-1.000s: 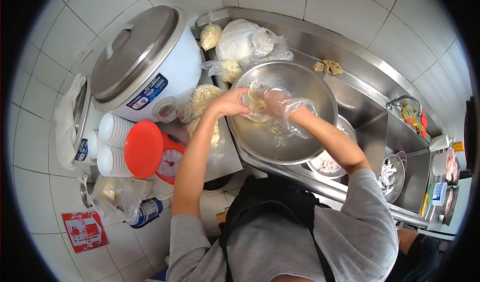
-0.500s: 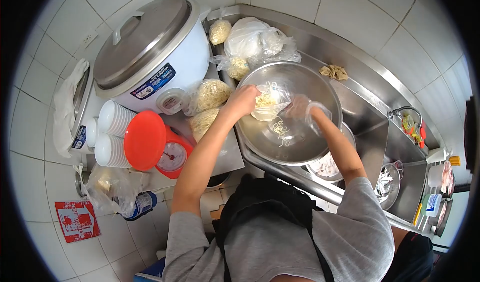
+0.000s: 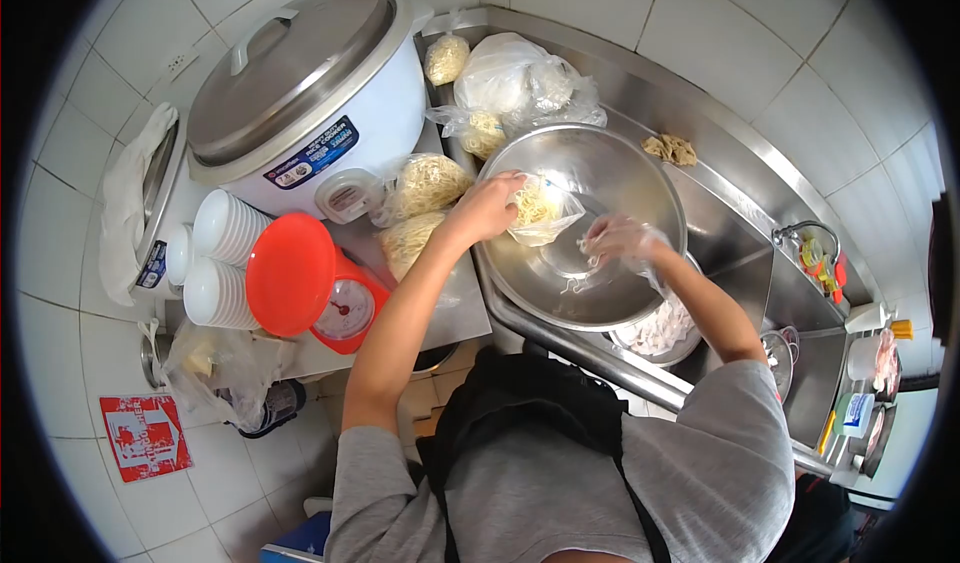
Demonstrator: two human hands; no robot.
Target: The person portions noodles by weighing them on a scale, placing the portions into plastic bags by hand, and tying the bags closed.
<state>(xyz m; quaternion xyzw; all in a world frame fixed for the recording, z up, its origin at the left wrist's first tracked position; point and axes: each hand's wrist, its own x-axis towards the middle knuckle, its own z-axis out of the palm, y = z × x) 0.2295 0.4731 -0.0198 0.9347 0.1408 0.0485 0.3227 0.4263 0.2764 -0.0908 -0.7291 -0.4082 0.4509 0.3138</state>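
Left hand (image 3: 492,208) is gripping the bag of noodles (image 3: 540,211) inside the left edge of the steel bowl (image 3: 635,178); plastic-covered right hand (image 3: 622,239) is pinching pale strands (image 3: 591,260) over the bowl's right half.

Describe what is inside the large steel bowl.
A few pale strands lie in the bowl. The left hand's bag and the right hand hide parts of its floor; anything beneath them cannot be seen.

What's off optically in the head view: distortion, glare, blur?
Head view: strong fisheye, seams between wall tiles bow, corners black; bright highlights on the steel bowl and cooker lid; right hand looks slightly soft, possibly motion; scale dial markings too small to read.
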